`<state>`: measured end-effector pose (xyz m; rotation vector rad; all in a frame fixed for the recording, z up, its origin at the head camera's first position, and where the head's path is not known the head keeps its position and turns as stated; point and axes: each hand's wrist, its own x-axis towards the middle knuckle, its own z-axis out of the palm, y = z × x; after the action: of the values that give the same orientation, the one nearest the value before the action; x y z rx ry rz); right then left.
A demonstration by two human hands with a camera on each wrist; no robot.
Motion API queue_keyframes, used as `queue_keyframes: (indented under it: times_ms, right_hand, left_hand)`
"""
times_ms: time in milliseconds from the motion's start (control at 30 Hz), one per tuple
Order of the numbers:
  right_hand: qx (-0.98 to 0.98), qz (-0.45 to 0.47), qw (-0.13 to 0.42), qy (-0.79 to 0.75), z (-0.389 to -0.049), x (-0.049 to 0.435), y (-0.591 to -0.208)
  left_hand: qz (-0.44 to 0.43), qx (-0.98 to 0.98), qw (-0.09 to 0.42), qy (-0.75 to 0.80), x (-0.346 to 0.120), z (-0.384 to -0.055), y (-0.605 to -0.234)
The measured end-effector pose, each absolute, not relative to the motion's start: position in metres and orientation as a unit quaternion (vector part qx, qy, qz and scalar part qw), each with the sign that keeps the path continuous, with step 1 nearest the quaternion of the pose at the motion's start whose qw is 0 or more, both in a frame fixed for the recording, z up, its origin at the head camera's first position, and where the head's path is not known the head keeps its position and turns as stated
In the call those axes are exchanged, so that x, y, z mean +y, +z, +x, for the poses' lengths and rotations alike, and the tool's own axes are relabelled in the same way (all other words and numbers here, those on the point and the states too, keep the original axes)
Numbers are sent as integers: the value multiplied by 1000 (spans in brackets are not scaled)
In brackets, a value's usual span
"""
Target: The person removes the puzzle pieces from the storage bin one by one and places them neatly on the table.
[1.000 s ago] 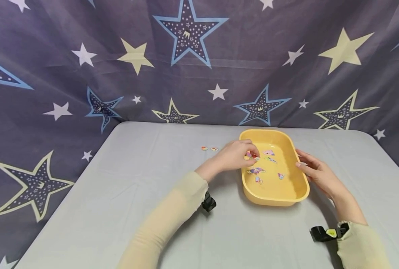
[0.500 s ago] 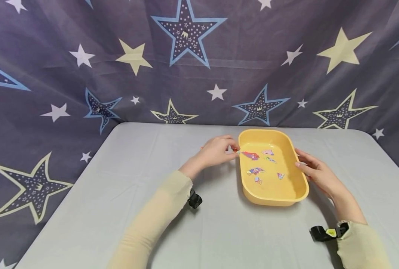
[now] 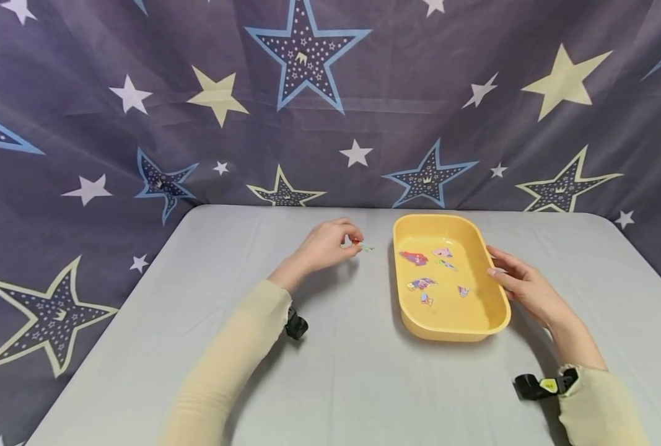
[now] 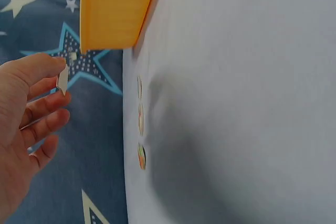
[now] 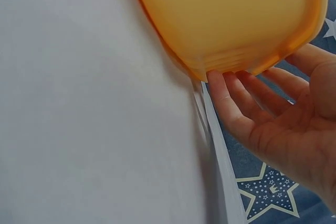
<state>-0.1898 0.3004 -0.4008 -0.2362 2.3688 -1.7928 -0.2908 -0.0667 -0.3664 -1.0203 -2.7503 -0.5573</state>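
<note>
My left hand (image 3: 323,244) is over the table, left of the yellow plastic tray (image 3: 455,336). Between thumb and fingers it pinches a small flat cutout (image 4: 63,80), whose pale side faces the left wrist camera; a bit of red shows in the head view. Beneath the hand, a row of similar flat cutouts (image 4: 140,119) lies on the table, partly hidden from the head camera. One greenish cutout (image 3: 368,248) shows past the fingertips. My right hand (image 3: 531,288) holds the tray's right side, thumb at the rim and fingers against the outer wall.
Inside the tray lie several colourful cutouts, among them a red one (image 3: 414,257), a pink one (image 3: 442,252) and a purple one (image 3: 422,284). A grey cloth (image 3: 330,371) covers the table. Behind it hangs a dark curtain (image 3: 386,80) printed with stars.
My left hand has moved left out of the tray, carrying a cutout over to the row on the table. The right hand has stayed at the tray's side.
</note>
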Motion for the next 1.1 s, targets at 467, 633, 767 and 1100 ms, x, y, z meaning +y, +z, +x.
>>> queue_keyframes:
  times_ms: [467,633,767,1100]
  right_hand:
    - [791,-77,80,-601,-189,300,-402]
    - [786,-78,80,-607,-190,301,-402]
    - [787,-80,80,-606,-190,301,-401]
    - [783,-78,82,-612,-190,300,-401]
  left_hand:
    - [-304,-928,65,-203,-95,-301,-378]
    - [-291,-934,59,-199,-103,-306,-384]
    - [-273,-940,52,-198,-109,-309,-389]
    - [-224,-951,36,-209,-120,-315,-401]
